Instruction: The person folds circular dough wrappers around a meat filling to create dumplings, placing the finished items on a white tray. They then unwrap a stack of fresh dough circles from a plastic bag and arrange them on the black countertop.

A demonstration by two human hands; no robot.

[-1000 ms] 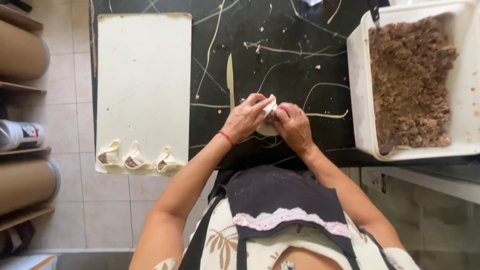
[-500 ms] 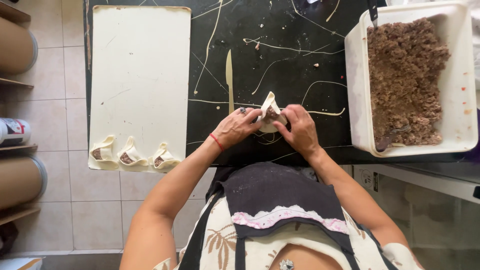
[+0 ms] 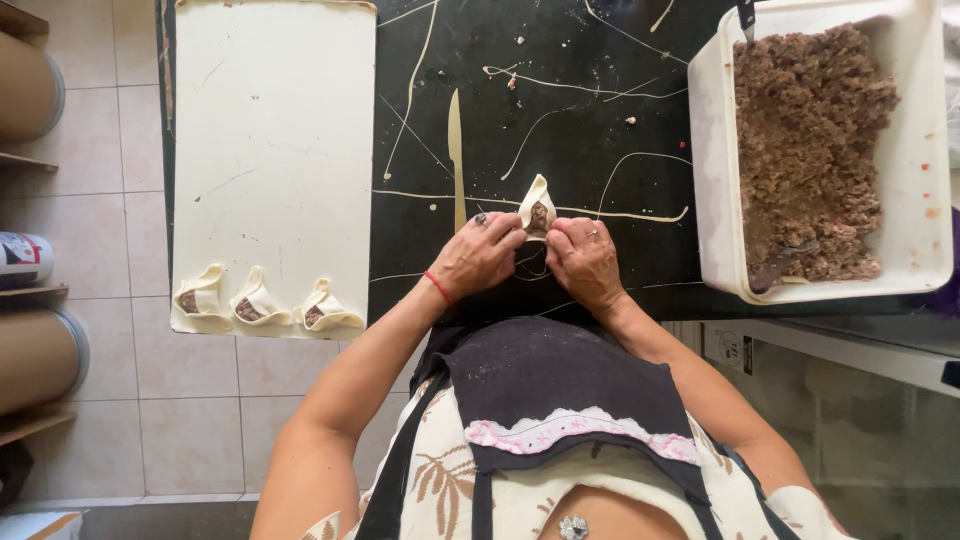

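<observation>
Mince fills the white tub (image 3: 712,180) on my right; three folded pastries (image 3: 258,305) sit on the cream tray (image 3: 275,150). Both hands' fingers (image 3: 510,235) pinch the dough parcel (image 3: 537,208) over the black surface (image 3: 560,110), now folded narrower than before.

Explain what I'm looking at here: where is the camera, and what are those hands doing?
The camera sits on a person's head and looks straight down, so you see their own arms and apron. The left hand and right hand together pinch a small dough parcel with brown filling showing at its middle, over a black table streaked with dough scraps. A pale knife lies just beyond. At the left, a cream board carries three folded parcels along its near edge. At the right, a white tub holds brown minced filling.
</observation>
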